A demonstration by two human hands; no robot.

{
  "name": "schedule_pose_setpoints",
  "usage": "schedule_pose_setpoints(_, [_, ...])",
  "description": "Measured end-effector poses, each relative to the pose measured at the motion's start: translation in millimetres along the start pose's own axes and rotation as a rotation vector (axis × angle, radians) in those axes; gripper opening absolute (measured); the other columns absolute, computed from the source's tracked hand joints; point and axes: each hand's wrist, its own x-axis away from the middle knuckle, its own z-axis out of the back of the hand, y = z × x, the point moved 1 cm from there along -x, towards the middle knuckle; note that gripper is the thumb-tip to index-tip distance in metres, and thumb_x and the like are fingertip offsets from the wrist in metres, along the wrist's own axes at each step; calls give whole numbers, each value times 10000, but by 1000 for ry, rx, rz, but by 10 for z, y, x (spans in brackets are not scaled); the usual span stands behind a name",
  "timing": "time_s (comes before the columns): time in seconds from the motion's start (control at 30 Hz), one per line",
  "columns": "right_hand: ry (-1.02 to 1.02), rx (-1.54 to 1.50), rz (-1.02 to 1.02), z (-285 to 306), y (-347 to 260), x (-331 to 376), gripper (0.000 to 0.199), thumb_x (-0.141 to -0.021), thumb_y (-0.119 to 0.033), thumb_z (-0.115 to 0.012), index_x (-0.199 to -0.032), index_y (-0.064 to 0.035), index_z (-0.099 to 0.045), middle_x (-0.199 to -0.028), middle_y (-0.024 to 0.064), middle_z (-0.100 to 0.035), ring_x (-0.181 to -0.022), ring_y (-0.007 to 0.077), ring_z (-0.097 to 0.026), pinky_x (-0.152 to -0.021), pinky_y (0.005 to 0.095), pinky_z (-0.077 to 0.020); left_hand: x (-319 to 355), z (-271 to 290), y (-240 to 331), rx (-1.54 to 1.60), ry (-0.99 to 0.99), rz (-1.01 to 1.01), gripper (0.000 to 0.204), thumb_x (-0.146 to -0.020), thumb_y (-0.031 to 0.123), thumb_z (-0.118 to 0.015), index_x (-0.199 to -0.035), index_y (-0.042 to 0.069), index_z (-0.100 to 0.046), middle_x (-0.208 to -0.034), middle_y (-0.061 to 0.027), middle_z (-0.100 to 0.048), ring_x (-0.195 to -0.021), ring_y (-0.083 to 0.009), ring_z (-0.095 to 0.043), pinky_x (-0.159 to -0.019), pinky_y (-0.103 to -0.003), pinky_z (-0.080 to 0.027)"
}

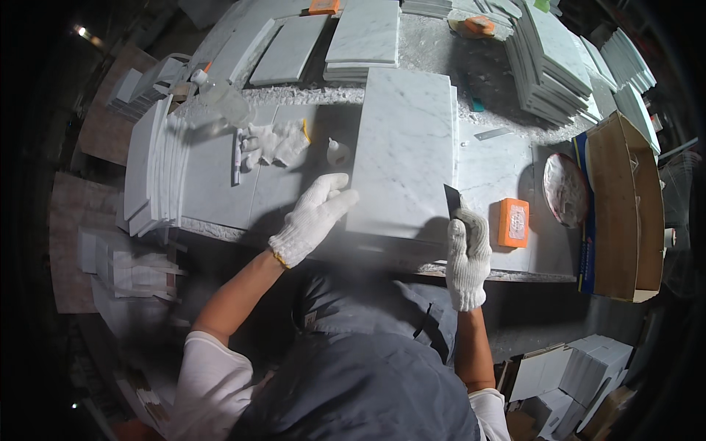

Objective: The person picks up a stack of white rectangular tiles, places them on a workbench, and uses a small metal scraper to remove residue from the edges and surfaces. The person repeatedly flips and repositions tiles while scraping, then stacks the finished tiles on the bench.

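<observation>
A white marble tile (404, 147) with grey veins lies flat on the workbench in front of me. My left hand (312, 217), in a white knit glove, rests with fingers spread against the tile's left edge. My right hand (468, 257), also gloved, grips a dark flat scraper blade (452, 200) that touches the tile's right edge near its front corner.
An orange sanding block (512, 223) lies right of the tile. A spare pair of white gloves (276, 143) lies at the left. Stacks of marble tiles (548, 62) stand at the back right, more tiles (151, 165) at the left. An open cardboard box (625, 206) sits at the right.
</observation>
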Motion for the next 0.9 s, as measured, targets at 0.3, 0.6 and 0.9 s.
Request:
schedule_pose_setpoints(0.3, [85, 52, 196, -167, -131, -7, 282, -1050, -256, -608, -1106, 13, -673, -1162, 188, -688, -1059, 254, -656, -948, 342, -501, -467, -29, -196, -255, 111, -29, 778, -920, 586, -646, -1341, -59, -530, -1334, -209, -614, -1220, -276, -570, -1045, -402, -433])
schedule_pose_setpoints(0.6, [98, -153, 2, -245, -218, 162, 334, -1083, -205, -537, -1288, 57, -564, -1134, 124, -634, -1006, 171, -602, -923, 310, -501, -235, 38, 297, -459, 50, 14, 625, -945, 550, -671, -1198, -17, -599, -1076, -137, -667, -991, -245, -617, -929, -408, -484])
schedule_pose_setpoints(0.9, [161, -68, -119, -260, -221, 148, 289, -1076, -164, -537, -1286, 25, -596, -1044, 40, -629, -898, 102, -559, -832, 267, -480, -266, -108, 572, 481, -142, -11, 484, -1010, 346, -678, -1337, 8, -562, -1165, -29, -659, -1024, -101, -619, -931, -281, -517])
